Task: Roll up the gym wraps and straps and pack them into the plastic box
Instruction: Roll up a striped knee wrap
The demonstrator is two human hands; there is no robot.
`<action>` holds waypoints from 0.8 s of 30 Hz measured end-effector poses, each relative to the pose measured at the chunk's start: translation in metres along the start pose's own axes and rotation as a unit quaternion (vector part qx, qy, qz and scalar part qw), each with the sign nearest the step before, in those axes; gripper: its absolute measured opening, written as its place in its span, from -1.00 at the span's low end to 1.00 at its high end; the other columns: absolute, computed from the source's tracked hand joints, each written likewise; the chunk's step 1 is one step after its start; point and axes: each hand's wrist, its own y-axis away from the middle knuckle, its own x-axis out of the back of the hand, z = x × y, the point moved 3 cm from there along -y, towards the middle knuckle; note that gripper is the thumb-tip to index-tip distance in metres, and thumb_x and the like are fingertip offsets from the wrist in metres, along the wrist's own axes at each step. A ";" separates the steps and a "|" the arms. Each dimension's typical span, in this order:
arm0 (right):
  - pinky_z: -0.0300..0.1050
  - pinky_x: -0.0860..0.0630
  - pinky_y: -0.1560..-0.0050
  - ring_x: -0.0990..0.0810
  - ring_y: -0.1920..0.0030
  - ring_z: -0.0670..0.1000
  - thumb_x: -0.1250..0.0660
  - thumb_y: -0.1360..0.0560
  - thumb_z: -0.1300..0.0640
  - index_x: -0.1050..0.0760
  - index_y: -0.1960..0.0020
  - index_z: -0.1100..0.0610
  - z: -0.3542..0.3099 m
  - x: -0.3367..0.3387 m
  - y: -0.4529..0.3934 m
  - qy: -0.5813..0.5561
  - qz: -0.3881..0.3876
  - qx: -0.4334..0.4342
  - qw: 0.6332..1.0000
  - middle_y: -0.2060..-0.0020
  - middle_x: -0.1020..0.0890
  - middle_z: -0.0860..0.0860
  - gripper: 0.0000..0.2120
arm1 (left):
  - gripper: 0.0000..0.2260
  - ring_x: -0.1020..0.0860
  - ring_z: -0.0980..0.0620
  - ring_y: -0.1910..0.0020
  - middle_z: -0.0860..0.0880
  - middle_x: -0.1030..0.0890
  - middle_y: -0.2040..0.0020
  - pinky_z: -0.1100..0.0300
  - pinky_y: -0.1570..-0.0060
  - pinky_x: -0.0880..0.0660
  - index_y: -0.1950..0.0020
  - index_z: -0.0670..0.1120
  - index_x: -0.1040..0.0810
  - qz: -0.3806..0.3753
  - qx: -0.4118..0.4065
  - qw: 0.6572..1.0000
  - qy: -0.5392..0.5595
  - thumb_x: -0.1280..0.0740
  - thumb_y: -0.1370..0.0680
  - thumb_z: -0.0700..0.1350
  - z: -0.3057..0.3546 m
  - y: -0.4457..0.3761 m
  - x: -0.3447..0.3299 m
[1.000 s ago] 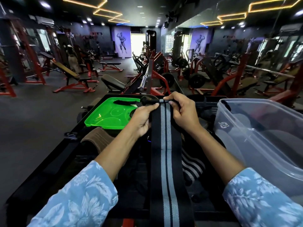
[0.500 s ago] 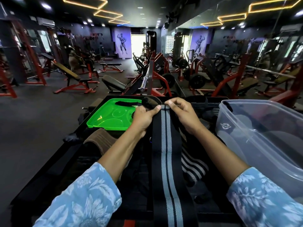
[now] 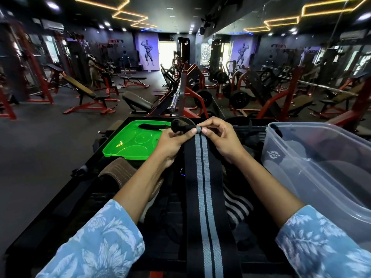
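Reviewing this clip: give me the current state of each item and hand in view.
Striped wrap: far end just starting to roll, the rest flat.
Left hand: pinches the far end.
Right hand: pinches the far end.
Plastic box: open, upright.
Green lid: off, lying flat.

Dim gym, bright doorway glare, fisheye edges

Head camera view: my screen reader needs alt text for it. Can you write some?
Both hands, left hand and right hand, pinch the far end of a long black wrap with grey stripes, starting a roll. A green lid lies left, a clear plastic box right, gym machines behind.
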 end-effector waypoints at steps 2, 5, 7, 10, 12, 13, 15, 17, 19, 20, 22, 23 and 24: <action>-0.32 -0.43 -0.04 -0.54 0.11 -0.22 -0.29 -0.46 0.30 -0.55 0.07 0.21 -0.001 -0.002 -0.001 0.038 0.003 0.030 0.999 0.18 -0.57 -0.08 -0.91 | -0.93 -0.60 0.14 0.42 0.02 -0.65 0.38 0.31 0.39 -0.55 0.19 -0.14 -0.57 0.010 0.036 0.998 0.056 -0.35 -0.49 -0.25 0.000 0.002 -0.002; -0.32 -0.43 -0.04 -0.54 0.10 -0.22 -0.28 -0.44 0.25 -0.54 0.08 0.16 0.001 -0.002 -0.001 0.081 0.012 0.051 0.995 0.19 -0.57 -0.12 -0.91 | -0.89 -0.55 0.16 0.51 0.02 -0.61 0.46 0.36 0.52 -0.46 0.24 -0.16 -0.53 -0.005 0.043 0.997 0.057 -0.33 -0.50 -0.26 0.003 0.004 -0.005; -0.31 -0.43 -0.04 -0.54 0.10 -0.20 -0.28 -0.45 0.23 -0.55 0.08 0.18 0.001 -0.004 0.001 0.086 0.012 0.043 0.995 0.18 -0.58 -0.12 -0.91 | -0.83 -0.51 0.18 0.54 0.04 -0.57 0.49 0.39 0.54 -0.42 0.29 -0.15 -0.50 -0.003 0.034 0.998 0.044 -0.33 -0.49 -0.31 0.001 0.004 -0.005; -0.30 -0.43 -0.03 -0.55 0.09 -0.18 -0.24 -0.55 0.13 -0.54 0.01 0.18 0.004 -0.004 0.004 0.072 0.042 -0.010 0.996 0.14 -0.60 -0.10 -0.85 | -0.80 -0.47 0.22 0.52 0.10 -0.54 0.50 0.39 0.51 -0.41 0.32 -0.11 -0.46 0.014 0.001 1.000 -0.017 -0.37 -0.46 -0.31 -0.001 0.002 -0.003; -0.15 -0.46 0.00 -0.56 0.14 -0.13 -0.22 -0.55 -0.05 -0.55 0.05 0.18 0.012 -0.002 0.002 0.066 0.050 -0.071 0.994 0.18 -0.62 -0.02 -0.70 | -0.78 -0.43 0.26 0.50 0.14 -0.51 0.51 0.39 0.49 -0.37 0.33 -0.08 -0.46 0.020 -0.034 0.996 -0.075 -0.39 -0.45 -0.30 0.000 0.001 -0.001; -0.03 -0.47 0.05 -0.55 0.18 -0.04 -0.23 -0.51 -0.15 -0.54 0.11 0.24 0.015 -0.003 0.001 0.054 0.039 -0.095 0.993 0.23 -0.61 0.10 -0.58 | -0.78 -0.43 0.27 0.47 0.16 -0.50 0.50 0.38 0.45 -0.37 0.33 -0.08 -0.47 0.022 -0.050 0.994 -0.099 -0.41 -0.44 -0.30 -0.001 0.000 0.000; 0.05 -0.40 0.17 -0.47 0.26 0.09 -0.26 -0.45 -0.19 -0.49 0.23 0.34 0.016 -0.004 -0.001 0.024 0.028 -0.116 0.993 0.33 -0.52 0.24 -0.46 | -0.81 -0.45 0.25 0.41 0.16 -0.52 0.46 0.37 0.38 -0.39 0.32 -0.07 -0.51 0.023 -0.069 0.990 -0.122 -0.43 -0.42 -0.28 -0.001 -0.001 0.001; -0.01 -0.35 0.18 -0.44 0.28 0.08 -0.29 -0.52 -0.03 -0.50 0.31 0.26 0.014 -0.004 -0.001 0.011 0.051 -0.110 0.993 0.36 -0.50 0.17 -0.62 | -0.87 -0.48 0.20 0.37 0.12 -0.56 0.40 0.35 0.31 -0.43 0.28 -0.09 -0.56 0.022 -0.069 0.991 -0.116 -0.45 -0.41 -0.26 0.000 -0.001 0.001; -0.07 -0.33 0.20 -0.43 0.31 0.03 -0.28 -0.55 0.07 -0.50 0.34 0.18 0.013 0.000 -0.001 0.013 0.082 -0.100 0.991 0.41 -0.50 0.05 -0.68 | -0.91 -0.51 0.19 0.41 0.09 -0.59 0.40 0.36 0.37 -0.45 0.23 -0.10 -0.58 0.020 -0.044 0.995 -0.087 -0.42 -0.44 -0.26 0.001 -0.002 0.002; -0.11 -0.33 0.23 -0.43 0.35 -0.04 -0.27 -0.55 0.08 -0.48 0.36 0.15 0.014 0.003 -0.001 0.021 0.098 -0.098 0.990 0.45 -0.49 -0.04 -0.67 | -0.92 -0.50 0.20 0.46 0.08 -0.58 0.43 0.37 0.45 -0.45 0.20 -0.12 -0.58 0.018 -0.024 0.998 -0.063 -0.38 -0.47 -0.27 0.003 -0.003 0.004; -0.20 -0.29 0.31 -0.36 0.46 -0.21 -0.27 -0.55 0.07 -0.43 0.42 0.06 0.017 0.009 -0.002 0.042 0.127 -0.104 0.986 0.57 -0.43 -0.19 -0.64 | -0.89 -0.53 0.21 0.50 0.06 -0.60 0.47 0.38 0.46 -0.50 0.17 -0.15 -0.55 0.017 0.012 1.000 -0.016 -0.30 -0.51 -0.31 0.005 -0.006 0.008; -0.24 -0.26 0.34 -0.34 0.51 -0.21 -0.27 -0.55 0.06 -0.40 0.43 0.01 0.018 0.010 -0.002 0.054 0.135 -0.112 0.983 0.61 -0.41 -0.21 -0.63 | -0.88 -0.56 0.20 0.48 0.04 -0.62 0.45 0.39 0.39 -0.54 0.16 -0.16 -0.54 0.017 0.023 1.000 -0.001 -0.28 -0.52 -0.33 0.005 -0.007 0.011; -0.25 -0.24 0.35 -0.34 0.52 -0.21 -0.27 -0.55 0.04 -0.39 0.43 -0.01 0.020 0.010 -0.002 0.066 0.140 -0.115 0.981 0.63 -0.41 -0.23 -0.63 | -0.86 -0.58 0.19 0.46 0.02 -0.63 0.44 0.38 0.32 -0.56 0.15 -0.17 -0.54 0.014 0.033 0.999 0.011 -0.26 -0.53 -0.35 0.005 -0.008 0.012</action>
